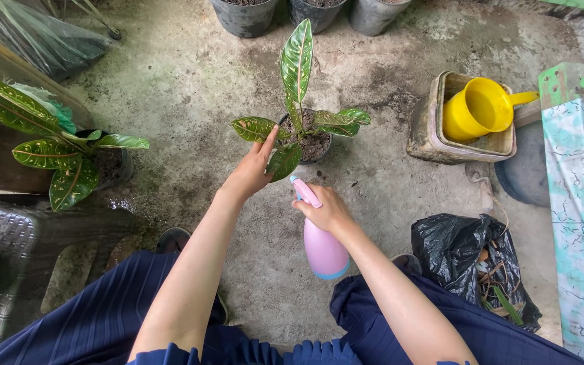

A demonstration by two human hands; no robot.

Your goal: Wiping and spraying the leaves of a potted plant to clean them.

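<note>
Misting in hand, by the look of it. Right hand [326,209] wrapped around the neck of a pink spray bottle [322,243], grip closed on the trigger head, nozzle aimed at the potted croton [299,122] standing on the concrete floor [190,81] just ahead. Left hand [251,169] reaching in, fingers loosely spread, touching a lower leaf [255,128] without clasping it. Likely called for next: steadying or lifting that leaf, squeezing the trigger. Second croton [55,142] off to the left; yellow scoop [478,108] in a worn container [430,132] to the right; black bag [468,260] near the right knee.
</note>
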